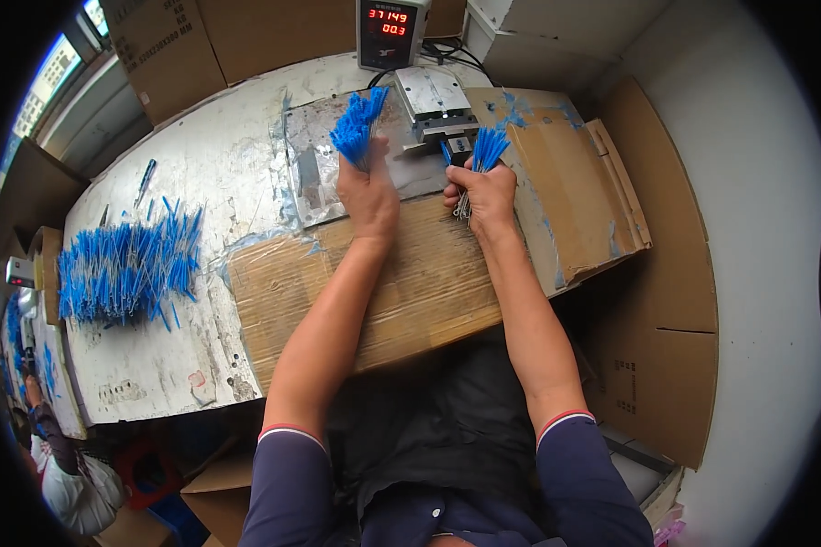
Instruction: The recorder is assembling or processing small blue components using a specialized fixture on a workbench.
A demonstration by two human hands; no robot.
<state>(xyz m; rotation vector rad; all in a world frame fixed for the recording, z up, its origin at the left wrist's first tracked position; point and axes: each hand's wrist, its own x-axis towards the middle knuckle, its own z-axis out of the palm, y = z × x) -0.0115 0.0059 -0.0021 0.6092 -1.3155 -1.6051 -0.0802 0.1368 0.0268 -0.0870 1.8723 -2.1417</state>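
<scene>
Blue tips (491, 148) plastic-looking — stems (462, 208) thin metal wire; cardboard sheet (429, 283) matt; machine block (431, 91) — smooth metal.

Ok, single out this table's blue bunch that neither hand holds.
The wide pile, at left; the left hand holds one bunch, the right hand another.

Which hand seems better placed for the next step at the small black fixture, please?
Probably the right hand: both grip blue-tipped bundles, but it sits beside the black fixture, whereas the left hand is farther away.
</scene>
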